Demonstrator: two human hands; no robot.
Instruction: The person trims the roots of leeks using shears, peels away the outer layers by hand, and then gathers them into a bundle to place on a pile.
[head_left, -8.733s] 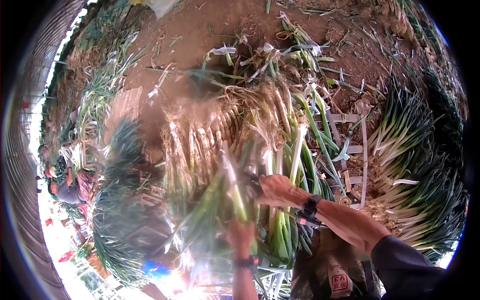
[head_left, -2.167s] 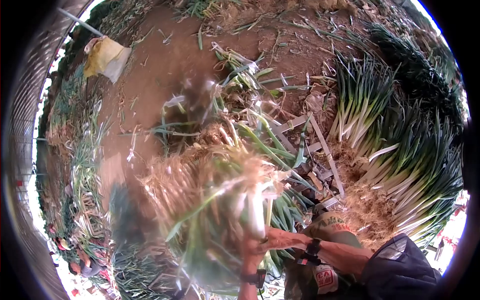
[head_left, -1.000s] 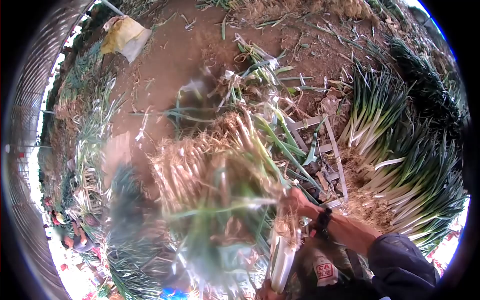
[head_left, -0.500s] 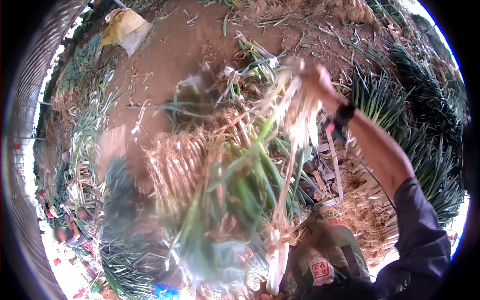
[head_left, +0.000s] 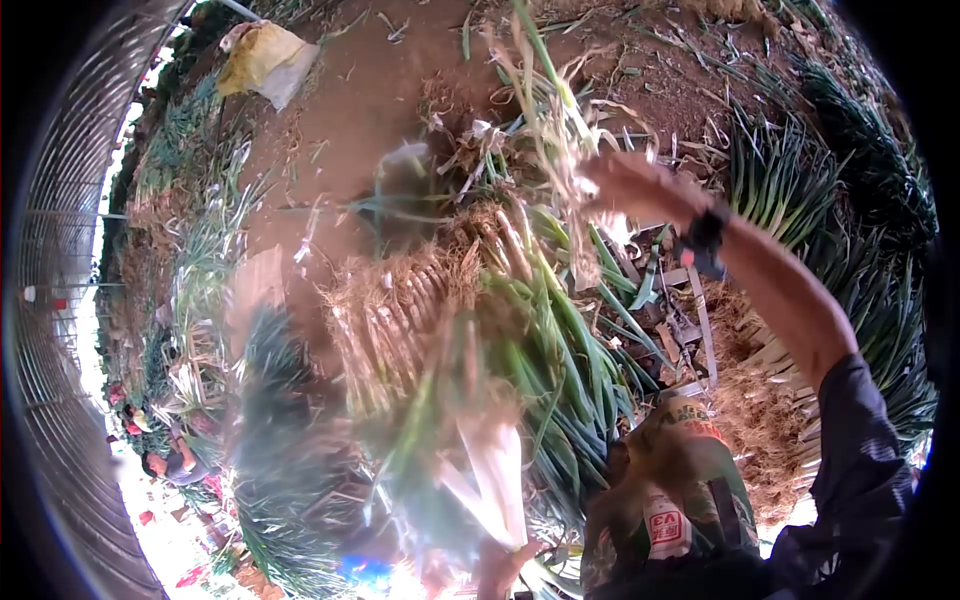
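Note:
My left hand (head_left: 505,568), low at the bottom edge, is wrapped round the thick white stalks of a green onion (head_left: 498,475). Its upper end is smeared by motion. My right hand (head_left: 630,188), wearing a black wristwatch (head_left: 705,232), is stretched out over the ground. Dry, pale leaves (head_left: 572,190) and a long green leaf (head_left: 552,65) are at its fingertips; blur hides whether the fingers still grip them. Between and beyond my hands lies a pile of green onions (head_left: 390,320), roots pointing away, with green tops (head_left: 570,350) to its right.
Rows of green onions (head_left: 785,180) lie at the right, with a rooty bundle (head_left: 750,400) nearer me. A yellow-white sack (head_left: 265,62) sits on the bare soil (head_left: 360,120). Loose leaves (head_left: 210,230) line the left. Another person (head_left: 180,463) is at the far left.
My right hand has dropped slightly and the bunch of pale leaves has spread out from its fingers. The stalk in my left hand has tipped leftward, and the view has shifted a little.

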